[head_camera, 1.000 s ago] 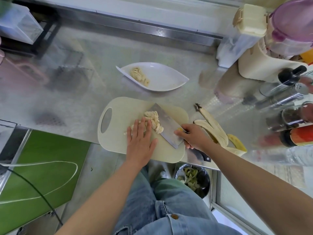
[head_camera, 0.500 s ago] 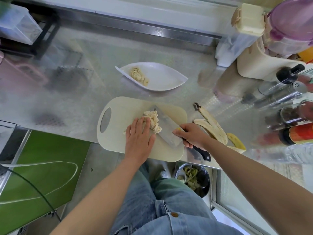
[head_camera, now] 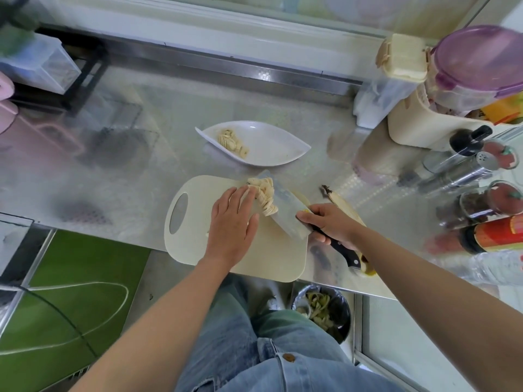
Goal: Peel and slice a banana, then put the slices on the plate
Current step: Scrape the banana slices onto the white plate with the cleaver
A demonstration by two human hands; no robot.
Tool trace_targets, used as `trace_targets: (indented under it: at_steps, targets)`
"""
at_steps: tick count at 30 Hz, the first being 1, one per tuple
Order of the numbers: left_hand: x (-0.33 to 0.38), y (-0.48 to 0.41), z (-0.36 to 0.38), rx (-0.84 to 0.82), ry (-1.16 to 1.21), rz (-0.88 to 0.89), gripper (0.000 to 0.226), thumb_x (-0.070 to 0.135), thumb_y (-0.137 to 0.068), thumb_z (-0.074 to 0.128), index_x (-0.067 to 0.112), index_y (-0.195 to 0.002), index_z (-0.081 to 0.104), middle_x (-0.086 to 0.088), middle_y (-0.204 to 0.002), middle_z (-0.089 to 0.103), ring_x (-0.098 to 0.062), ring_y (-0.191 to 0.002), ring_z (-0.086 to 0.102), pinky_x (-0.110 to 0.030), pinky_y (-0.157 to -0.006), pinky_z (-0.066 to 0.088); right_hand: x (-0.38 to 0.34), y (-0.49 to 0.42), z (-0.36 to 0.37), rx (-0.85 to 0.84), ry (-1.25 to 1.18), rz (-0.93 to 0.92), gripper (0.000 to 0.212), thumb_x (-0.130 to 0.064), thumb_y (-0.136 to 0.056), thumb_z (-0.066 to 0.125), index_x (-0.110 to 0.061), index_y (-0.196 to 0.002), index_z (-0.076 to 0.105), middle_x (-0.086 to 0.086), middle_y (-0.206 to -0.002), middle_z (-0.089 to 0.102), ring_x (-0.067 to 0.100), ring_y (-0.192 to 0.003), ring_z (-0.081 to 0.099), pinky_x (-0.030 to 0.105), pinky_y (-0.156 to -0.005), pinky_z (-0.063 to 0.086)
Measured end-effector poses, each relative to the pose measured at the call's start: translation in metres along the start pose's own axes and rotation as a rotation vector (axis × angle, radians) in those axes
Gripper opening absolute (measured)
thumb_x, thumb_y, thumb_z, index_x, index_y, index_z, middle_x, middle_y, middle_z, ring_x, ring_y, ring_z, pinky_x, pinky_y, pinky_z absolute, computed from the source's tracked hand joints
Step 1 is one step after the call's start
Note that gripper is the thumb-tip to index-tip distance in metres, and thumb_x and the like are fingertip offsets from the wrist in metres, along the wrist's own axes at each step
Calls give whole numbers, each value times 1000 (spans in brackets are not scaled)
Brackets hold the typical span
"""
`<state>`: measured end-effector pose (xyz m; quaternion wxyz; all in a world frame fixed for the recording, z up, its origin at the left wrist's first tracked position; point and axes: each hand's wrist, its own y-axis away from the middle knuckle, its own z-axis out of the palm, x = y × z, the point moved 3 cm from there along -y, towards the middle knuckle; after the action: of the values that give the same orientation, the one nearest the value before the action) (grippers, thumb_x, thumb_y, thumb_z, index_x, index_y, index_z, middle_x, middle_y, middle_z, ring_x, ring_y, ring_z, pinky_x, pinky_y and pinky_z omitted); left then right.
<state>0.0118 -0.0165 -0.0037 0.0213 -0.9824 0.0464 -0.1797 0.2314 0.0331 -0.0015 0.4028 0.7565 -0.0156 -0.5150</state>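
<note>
Left grip (head_camera: 232,222): released, fingers straight, pressing a heap of slices (head_camera: 264,198) sideways against the knife (head_camera: 285,210); it clasps nothing, serving only as a pusher. Right grip (head_camera: 331,224): clenched round the knife's black handle, close up to the blade. It holds the broad blade tilted low on the board (head_camera: 198,244), apparently as a scoop rather than a cutting edge. The slices lie at the board's far edge, touching both the fingers and the blade. This suggests that cutting is done and the heap is being loaded for carrying. The plate (head_camera: 277,148) stands just beyond the board, which keeps the transfer short. A batch (head_camera: 232,142) lies toward its left end, and the right part is bare. The peel (head_camera: 343,203) lies on the worktop (head_camera: 141,179) right of the board, clear of the cutting area and partly hidden by the right grip. A bin (head_camera: 336,309) with scraps stands below the worktop's near edge.
</note>
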Motion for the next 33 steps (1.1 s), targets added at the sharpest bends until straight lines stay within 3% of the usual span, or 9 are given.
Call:
trace_targets:
  at_steps: [9, 15, 22, 28, 33]
  targets:
    - [-16, -56, -19, -27, -33, 50, 51, 37, -95, 26, 20, -142, 38, -10, -150, 33, -30, -137, 28, -45, -107, 33, -47, -34, -28, 79, 40, -26, 36, -34, -93, 58, -10, -69, 45, 7, -46, 44, 18, -39, 33, 25, -44, 31]
    - [-35, -84, -19, -82, -58, 211, 48, 39, -96, 31, 40, -144, 34, -15, -155, 13, -34, -141, 15, -46, -111, 18, -72, -70, -43, 84, 108, -5, 35, -32, -95, 55, -9, -70, 48, 10, -48, 45, 17, -39, 35, 24, -45, 32]
    - [-48, -119, -7, -134, -111, 353, 46, 49, -98, 25, 43, -140, 40, -12, -156, 13, -33, -143, 12, -50, -113, 19, -81, -93, -53, 78, 150, 30, 35, -31, -94, 56, -8, -69, 47, 9, -48, 45, 17, -39, 36, 22, -44, 33]
    - [-53, -130, 1, -162, -123, 321, 46, 49, -97, 23, 44, -141, 38, -8, -157, 13, -33, -143, 12, -52, -112, 21, -76, -98, -59, 66, 171, 61, 34, -33, -90, 60, -10, -69, 48, 9, -49, 42, 19, -42, 35, 25, -43, 30]
    - [-52, -134, 5, -186, -107, 262, 53, 53, -98, 8, 44, -143, 33, -7, -158, 13, -32, -143, 9, -54, -112, 19, -70, -93, -63, 62, 147, 87, 34, -33, -90, 61, -9, -71, 48, 10, -51, 40, 19, -42, 33, 27, -44, 27]
